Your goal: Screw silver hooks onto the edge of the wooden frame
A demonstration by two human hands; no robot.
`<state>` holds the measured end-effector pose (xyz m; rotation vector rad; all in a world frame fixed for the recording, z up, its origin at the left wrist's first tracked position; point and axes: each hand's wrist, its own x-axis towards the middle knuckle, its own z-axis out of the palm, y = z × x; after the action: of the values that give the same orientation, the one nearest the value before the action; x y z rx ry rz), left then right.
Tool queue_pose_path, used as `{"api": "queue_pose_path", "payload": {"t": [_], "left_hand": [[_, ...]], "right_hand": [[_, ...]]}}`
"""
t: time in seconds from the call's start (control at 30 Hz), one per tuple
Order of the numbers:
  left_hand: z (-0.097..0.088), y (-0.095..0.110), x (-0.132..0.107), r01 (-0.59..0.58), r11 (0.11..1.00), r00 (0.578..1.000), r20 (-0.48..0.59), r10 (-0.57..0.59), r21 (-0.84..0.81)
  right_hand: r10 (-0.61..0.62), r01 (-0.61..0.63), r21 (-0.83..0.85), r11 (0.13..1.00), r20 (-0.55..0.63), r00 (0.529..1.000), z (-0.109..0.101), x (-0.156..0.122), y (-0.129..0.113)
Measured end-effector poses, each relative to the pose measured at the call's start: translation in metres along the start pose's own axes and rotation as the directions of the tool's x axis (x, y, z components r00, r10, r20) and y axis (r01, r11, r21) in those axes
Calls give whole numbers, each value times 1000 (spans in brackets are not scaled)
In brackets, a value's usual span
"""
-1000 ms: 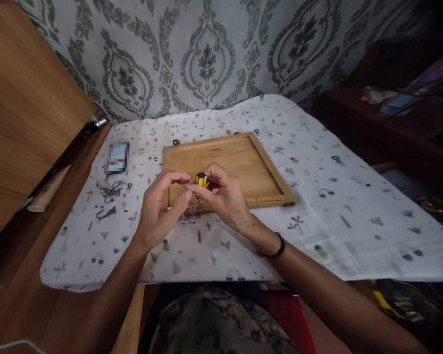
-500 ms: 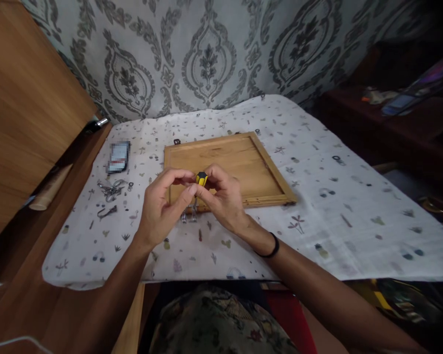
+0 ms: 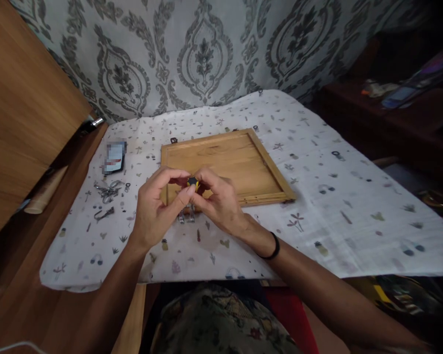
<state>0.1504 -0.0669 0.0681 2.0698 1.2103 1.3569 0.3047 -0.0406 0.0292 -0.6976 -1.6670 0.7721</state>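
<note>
Both my hands close around the yellow-and-black handle of a screwdriver (image 3: 192,183) above the near edge of a framed wooden panel (image 3: 221,160). The fingertips of my left hand (image 3: 158,199) pinch the handle from the left. From the other side, my right hand (image 3: 219,199) grips it with thumb and fingers; a black band circles that wrist. Below the fingers a shiny metal hinge-like piece (image 3: 186,215) sticks out at the panel's front edge. The screwdriver's shaft and tip are hidden by my hands.
On the left of the patterned cloth (image 3: 299,250) lie a pile of metal fittings (image 3: 110,191), a single fitting (image 3: 104,213) and a phone-like object (image 3: 114,157). A wooden cabinet side (image 3: 25,88) stands at far left. Patterned fabric (image 3: 203,54) hangs behind.
The screwdriver handle has tipped more upright, its black end now facing me. Both hands remain around it, and the whole view has shifted slightly.
</note>
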Motion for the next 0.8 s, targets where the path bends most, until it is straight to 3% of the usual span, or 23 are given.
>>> {"api": "queue_pose_path", "payload": {"t": [0.27, 0.43, 0.57, 0.8], "left_hand": [[-2, 10, 4, -95, 985, 995, -7, 97, 143], [-6, 12, 6, -124, 972, 992, 18, 123, 200], [-11, 11, 8, -159, 958, 987, 55, 150, 241], [-5, 16, 12, -152, 959, 988, 70, 139, 240]], "right_hand": [[4, -5, 21, 1000, 46, 999, -1, 1, -2], [59, -62, 14, 998, 158, 986, -8, 3, -2], [26, -39, 50, 998, 247, 969, -15, 5, 1], [4, -27, 95, 995, 238, 971, -18, 5, 4]]}}
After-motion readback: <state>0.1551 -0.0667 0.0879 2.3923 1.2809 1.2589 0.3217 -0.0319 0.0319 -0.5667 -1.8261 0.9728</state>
